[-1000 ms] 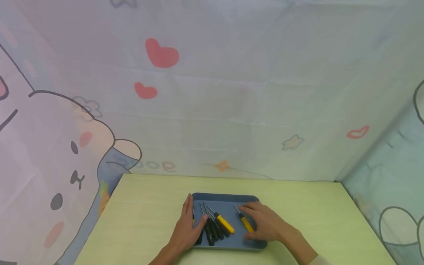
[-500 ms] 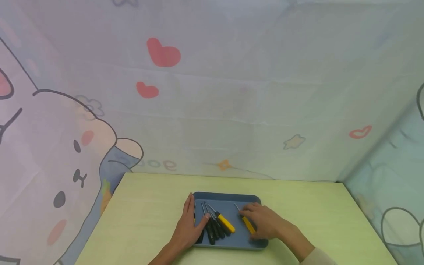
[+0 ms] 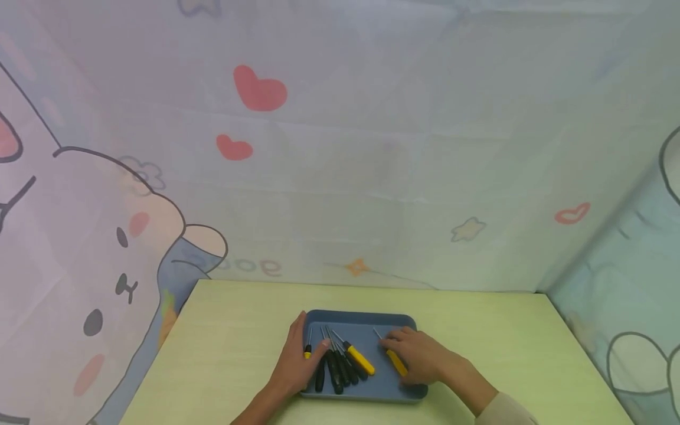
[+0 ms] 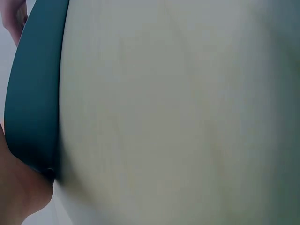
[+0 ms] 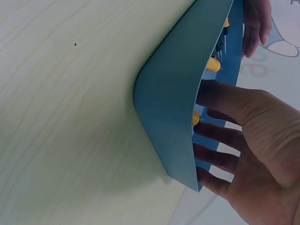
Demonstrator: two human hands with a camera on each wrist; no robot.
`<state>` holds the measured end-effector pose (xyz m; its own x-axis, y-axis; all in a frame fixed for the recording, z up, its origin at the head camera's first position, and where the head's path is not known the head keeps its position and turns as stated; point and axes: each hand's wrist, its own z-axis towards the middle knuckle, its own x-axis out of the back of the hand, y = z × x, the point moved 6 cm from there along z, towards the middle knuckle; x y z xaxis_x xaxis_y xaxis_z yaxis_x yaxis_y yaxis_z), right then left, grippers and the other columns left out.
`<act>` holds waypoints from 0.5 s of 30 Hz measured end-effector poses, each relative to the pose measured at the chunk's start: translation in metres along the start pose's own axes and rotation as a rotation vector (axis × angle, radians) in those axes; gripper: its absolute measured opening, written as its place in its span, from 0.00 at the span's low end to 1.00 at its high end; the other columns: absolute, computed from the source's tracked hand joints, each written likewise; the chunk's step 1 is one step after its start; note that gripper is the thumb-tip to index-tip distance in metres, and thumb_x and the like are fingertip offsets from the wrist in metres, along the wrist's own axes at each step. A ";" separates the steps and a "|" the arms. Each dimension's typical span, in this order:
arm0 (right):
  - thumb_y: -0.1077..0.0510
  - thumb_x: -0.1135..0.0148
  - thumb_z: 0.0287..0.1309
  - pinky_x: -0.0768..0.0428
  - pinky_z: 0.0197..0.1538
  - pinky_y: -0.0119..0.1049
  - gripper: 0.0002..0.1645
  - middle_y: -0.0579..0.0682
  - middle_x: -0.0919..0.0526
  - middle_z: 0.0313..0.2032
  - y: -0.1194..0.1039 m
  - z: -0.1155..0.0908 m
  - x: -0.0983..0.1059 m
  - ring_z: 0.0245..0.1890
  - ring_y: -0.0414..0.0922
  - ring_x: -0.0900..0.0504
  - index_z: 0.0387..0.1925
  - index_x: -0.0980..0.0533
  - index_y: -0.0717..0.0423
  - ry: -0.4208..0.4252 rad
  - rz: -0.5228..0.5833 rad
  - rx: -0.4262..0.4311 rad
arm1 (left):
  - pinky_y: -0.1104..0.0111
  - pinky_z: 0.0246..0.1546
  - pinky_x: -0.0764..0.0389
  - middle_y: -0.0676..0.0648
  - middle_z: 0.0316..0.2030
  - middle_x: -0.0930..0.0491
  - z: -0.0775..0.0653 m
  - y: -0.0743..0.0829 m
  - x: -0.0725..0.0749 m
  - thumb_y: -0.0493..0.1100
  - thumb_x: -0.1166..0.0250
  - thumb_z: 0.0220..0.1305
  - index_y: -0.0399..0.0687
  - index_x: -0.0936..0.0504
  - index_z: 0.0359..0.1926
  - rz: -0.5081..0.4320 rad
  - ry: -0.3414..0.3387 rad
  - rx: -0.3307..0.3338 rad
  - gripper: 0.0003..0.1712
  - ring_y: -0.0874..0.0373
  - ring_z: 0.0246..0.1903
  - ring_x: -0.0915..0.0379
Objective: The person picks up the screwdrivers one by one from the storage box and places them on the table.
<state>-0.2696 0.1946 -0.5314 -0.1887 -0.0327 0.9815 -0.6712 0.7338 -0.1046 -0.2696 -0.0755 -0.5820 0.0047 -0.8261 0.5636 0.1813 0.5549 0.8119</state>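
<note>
A blue-grey tray (image 3: 356, 315) holds several screwdrivers. Those on its left half have black handles (image 3: 333, 370), one a yellow handle (image 3: 360, 358). Along the tray's left side rests my left hand (image 3: 297, 360), thumb over the rim and fingers straight along the outside. My right hand (image 3: 422, 357) reaches over the right side and grips a separate yellow-handled screwdriver (image 3: 395, 362), fingertips over its collar and thumb by the handle's end. In the right wrist view, a bit of that yellow handle (image 5: 195, 117) shows between thumb and fingers.
The tray stands on a light wood-grain table (image 3: 494, 342). Behind it hangs a pale curtain (image 3: 340, 189) printed with hearts and a rabbit. One black and yellow screwdriver (image 3: 308, 351) lies at the tray's far left, partly behind the left hand.
My left hand has shifted slightly left, showing more of the leftmost screwdrivers. My right fingertips have moved over the collar of the right screwdriver, which lies at nearly the same place.
</note>
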 end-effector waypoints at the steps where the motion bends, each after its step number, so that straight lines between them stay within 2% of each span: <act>1: 0.45 0.15 0.49 0.20 0.62 0.50 0.48 0.49 0.21 0.62 0.000 0.000 0.000 0.62 0.52 0.23 0.71 0.23 0.51 0.000 -0.005 0.001 | 0.39 0.74 0.38 0.38 0.83 0.52 0.000 -0.001 0.000 0.68 0.41 0.76 0.43 0.54 0.86 -0.016 -0.004 0.001 0.55 0.37 0.79 0.48; 4: 0.45 0.13 0.48 0.20 0.63 0.49 0.49 0.49 0.21 0.62 -0.001 0.001 -0.001 0.62 0.52 0.23 0.70 0.23 0.51 0.001 -0.027 0.005 | 0.38 0.75 0.41 0.38 0.83 0.51 -0.001 -0.004 -0.001 0.67 0.41 0.77 0.43 0.54 0.86 -0.043 -0.018 0.004 0.54 0.37 0.80 0.50; 8: 0.47 0.12 0.46 0.19 0.61 0.49 0.49 0.49 0.21 0.61 -0.002 0.002 -0.001 0.61 0.52 0.22 0.69 0.23 0.51 0.004 -0.068 0.014 | 0.38 0.75 0.41 0.37 0.83 0.51 -0.001 -0.006 -0.003 0.68 0.42 0.77 0.43 0.54 0.86 -0.037 -0.029 0.016 0.54 0.37 0.80 0.49; 15: 0.50 0.12 0.47 0.19 0.59 0.49 0.48 0.47 0.22 0.63 -0.007 0.004 -0.004 0.62 0.51 0.23 0.70 0.23 0.49 -0.022 -0.123 0.016 | 0.37 0.74 0.40 0.36 0.83 0.49 -0.002 -0.007 -0.003 0.69 0.42 0.76 0.45 0.53 0.86 -0.028 -0.029 0.033 0.54 0.35 0.79 0.48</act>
<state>-0.2671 0.1870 -0.5352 -0.1194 -0.1369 0.9834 -0.7019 0.7122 0.0139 -0.2693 -0.0772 -0.5897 -0.0287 -0.8384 0.5443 0.1479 0.5349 0.8318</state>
